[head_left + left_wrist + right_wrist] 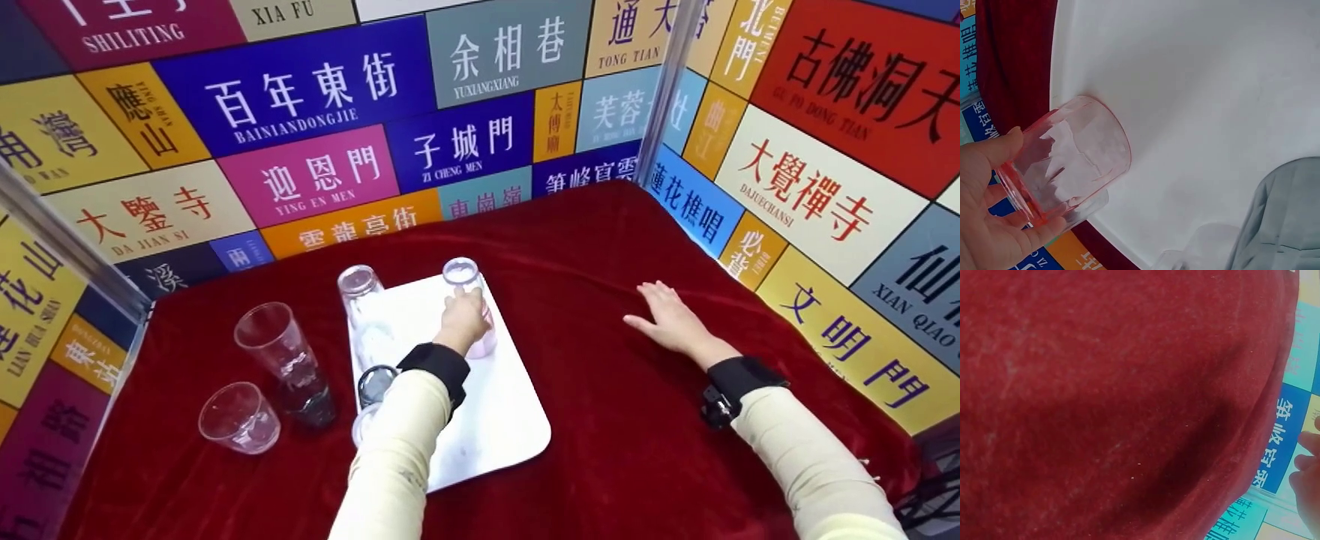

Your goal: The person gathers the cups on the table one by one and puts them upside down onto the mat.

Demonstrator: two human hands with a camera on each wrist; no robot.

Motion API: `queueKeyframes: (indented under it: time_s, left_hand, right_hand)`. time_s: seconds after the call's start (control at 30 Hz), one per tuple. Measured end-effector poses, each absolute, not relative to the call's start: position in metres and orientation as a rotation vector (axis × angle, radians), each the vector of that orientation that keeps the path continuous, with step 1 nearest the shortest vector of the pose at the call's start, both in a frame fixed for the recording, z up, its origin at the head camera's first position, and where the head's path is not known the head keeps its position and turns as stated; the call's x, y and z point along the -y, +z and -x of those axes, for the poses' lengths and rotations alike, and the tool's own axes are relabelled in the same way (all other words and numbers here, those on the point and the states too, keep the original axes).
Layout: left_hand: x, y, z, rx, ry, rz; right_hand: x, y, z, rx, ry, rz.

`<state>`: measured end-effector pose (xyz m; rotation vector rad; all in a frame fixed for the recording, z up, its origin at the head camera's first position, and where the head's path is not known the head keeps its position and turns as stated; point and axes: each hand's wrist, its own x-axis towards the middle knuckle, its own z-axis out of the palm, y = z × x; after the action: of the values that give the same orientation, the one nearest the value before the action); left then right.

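Observation:
My left hand [463,319] grips a pink-tinted glass tumbler [1067,160] near the far right corner of the white tray [495,420]. In the left wrist view the thumb lies on one side and the fingers on the other, around its redder end. Its other end points toward the tray surface. Just beyond it stands a clear glass [460,271], partly hidden by the hand. My right hand [670,321] is held out with straight fingers over the red cloth, holding nothing; only its fingertips [1309,455] show in the right wrist view.
Along the tray's left side are a clear glass [360,283], a dark grey glass [376,384] and another clear one [364,426], partly behind my left sleeve. Left of the tray, on the red cloth [600,465], stand a tall glass [274,341] and a short tumbler [240,424]. Sign-covered panels surround the table.

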<state>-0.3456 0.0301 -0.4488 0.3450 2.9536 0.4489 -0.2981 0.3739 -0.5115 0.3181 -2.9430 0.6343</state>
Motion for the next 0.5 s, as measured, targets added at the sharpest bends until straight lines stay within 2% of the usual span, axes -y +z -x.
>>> queueKeyframes:
  time_s: [0.3,0.37,0.5]
  left_hand:
    - [-0.037,-0.456,0.352,-2.985,0.423,-0.338]
    - [-0.038,-0.472,0.362,-3.035,0.404,-0.358]
    - [-0.041,-0.480,0.366,-3.059,0.376,-0.361]
  right_hand:
    - [-0.373,-0.510,0.295,2.951,0.649,-0.304]
    - [-0.374,-0.510,0.294,2.953,0.654,-0.299]
    - [-0.374,-0.510,0.292,2.958,0.674,-0.288]
